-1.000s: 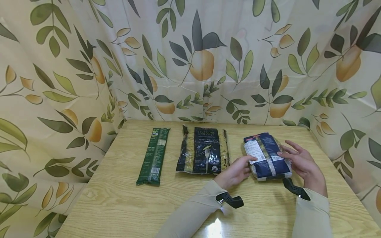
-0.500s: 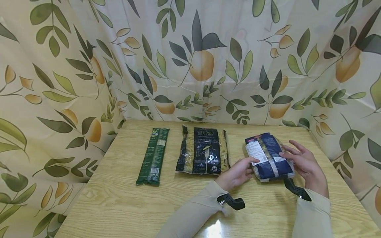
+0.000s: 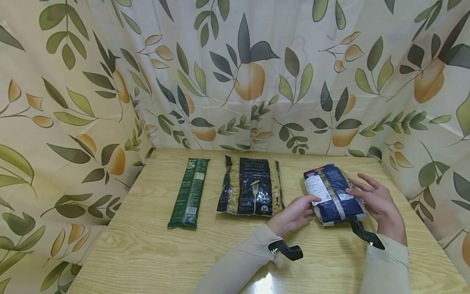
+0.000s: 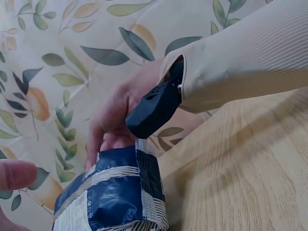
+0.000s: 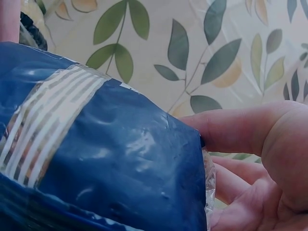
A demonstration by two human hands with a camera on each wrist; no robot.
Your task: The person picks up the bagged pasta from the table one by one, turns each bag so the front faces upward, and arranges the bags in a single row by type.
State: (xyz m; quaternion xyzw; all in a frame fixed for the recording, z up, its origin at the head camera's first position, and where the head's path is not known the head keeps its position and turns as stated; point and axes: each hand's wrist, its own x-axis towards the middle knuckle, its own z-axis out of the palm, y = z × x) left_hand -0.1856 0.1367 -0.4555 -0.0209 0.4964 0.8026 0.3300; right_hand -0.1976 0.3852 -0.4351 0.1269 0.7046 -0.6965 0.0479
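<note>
Between my two hands is a dark blue pasta bag [image 3: 334, 196] with a white label, a striped band and a clear part. My left hand [image 3: 295, 214] grips its left edge, thumb on top and the other fingers at the side. At the right edge my right hand [image 3: 378, 200] holds the bag with the thumb on top; in the right wrist view its other fingers [image 5: 231, 180] lie beyond the edge, partly hidden. The left wrist view shows the end of the bag [image 4: 115, 192] close to the wooden table.
Left of the hands lies a black and clear bag of penne rigate [image 3: 256, 185]. Further left is a slim green spaghetti packet [image 3: 189, 194]. They rest on a wooden table [image 3: 147, 253], with leaf-and-fruit patterned curtains [image 3: 227, 102] behind and at the sides. Each wrist carries a black camera [image 3: 288, 250].
The blue pasta bag and both hands have shifted slightly to the right, and the bag is turned a little. The penne bag and the green packet stay where they were.
</note>
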